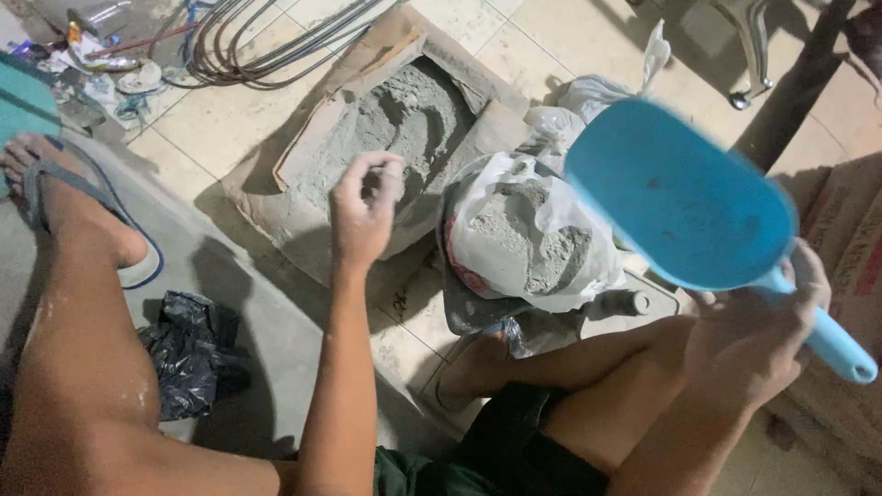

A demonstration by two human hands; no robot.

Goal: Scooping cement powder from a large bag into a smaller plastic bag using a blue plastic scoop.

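Observation:
My right hand (758, 335) grips the handle of a blue plastic scoop (684, 197), whose underside faces the camera above and right of a white plastic bag (478, 248) partly filled with grey powder (537, 239). The bag rests on a scale-like platform (478, 308). My left hand (366, 209) hovers with fingers curled, pinched loosely, holding nothing visible, between the white bag and a torn-open brown paper sack of grey cement powder (404, 119). My knees and legs frame the lower view.
A black plastic bag (188, 354) lies on the floor at left. My foot in a sandal (69, 211) rests far left. Coiled cables (266, 37) and clutter sit at the top left. More sacks (850, 257) stack at right. A metal leg (749, 55) stands top right.

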